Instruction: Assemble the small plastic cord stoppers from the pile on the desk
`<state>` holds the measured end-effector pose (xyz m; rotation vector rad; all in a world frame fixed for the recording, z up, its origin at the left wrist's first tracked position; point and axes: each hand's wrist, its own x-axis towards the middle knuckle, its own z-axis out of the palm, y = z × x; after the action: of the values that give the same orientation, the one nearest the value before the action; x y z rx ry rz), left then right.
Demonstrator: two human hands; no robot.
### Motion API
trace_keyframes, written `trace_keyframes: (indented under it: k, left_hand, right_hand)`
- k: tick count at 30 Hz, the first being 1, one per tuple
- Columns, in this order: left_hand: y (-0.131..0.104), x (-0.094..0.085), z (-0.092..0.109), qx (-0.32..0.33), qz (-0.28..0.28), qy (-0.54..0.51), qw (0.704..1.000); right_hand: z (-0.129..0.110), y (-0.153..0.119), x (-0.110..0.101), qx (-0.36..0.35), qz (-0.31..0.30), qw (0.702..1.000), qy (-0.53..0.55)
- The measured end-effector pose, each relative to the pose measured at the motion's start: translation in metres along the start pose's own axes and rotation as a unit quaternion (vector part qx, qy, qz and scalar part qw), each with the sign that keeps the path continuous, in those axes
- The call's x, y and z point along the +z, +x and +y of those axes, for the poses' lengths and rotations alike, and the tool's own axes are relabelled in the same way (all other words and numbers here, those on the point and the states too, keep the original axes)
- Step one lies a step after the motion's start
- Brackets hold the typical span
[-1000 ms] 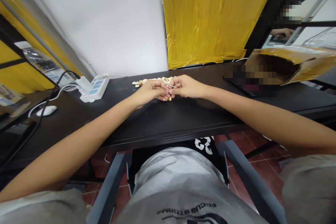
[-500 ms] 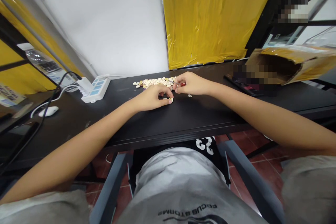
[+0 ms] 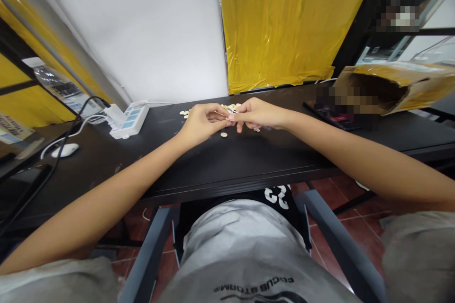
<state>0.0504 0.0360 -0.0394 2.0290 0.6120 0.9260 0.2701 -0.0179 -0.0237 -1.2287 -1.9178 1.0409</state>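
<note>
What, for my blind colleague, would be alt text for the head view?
Left hand and right hand are close together over a black desk; what they hold is unclear. Small pale pieces lie beyond them, one in front.

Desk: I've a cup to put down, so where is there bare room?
A broad bare patch lies between the desk's front edge and a loose piece; another, between power strip and left hand. Small pieces crowd behind it and the right hand; mouse and bottle the left end; the box the right.
</note>
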Motion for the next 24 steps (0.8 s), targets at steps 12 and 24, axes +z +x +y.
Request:
trace_keyframes:
  k: [12,24]
  left_hand:
    - [0.002,0.001,-0.003,0.011,0.009,-0.006,1.0]
    - [0.005,-0.001,-0.003,-0.099,0.075,-0.088,0.988]
  right_hand:
    - [0.012,0.008,0.004,-0.013,0.039,0.999,0.026]
    - [0.008,0.008,0.01,-0.044,0.073,0.991,-0.107]
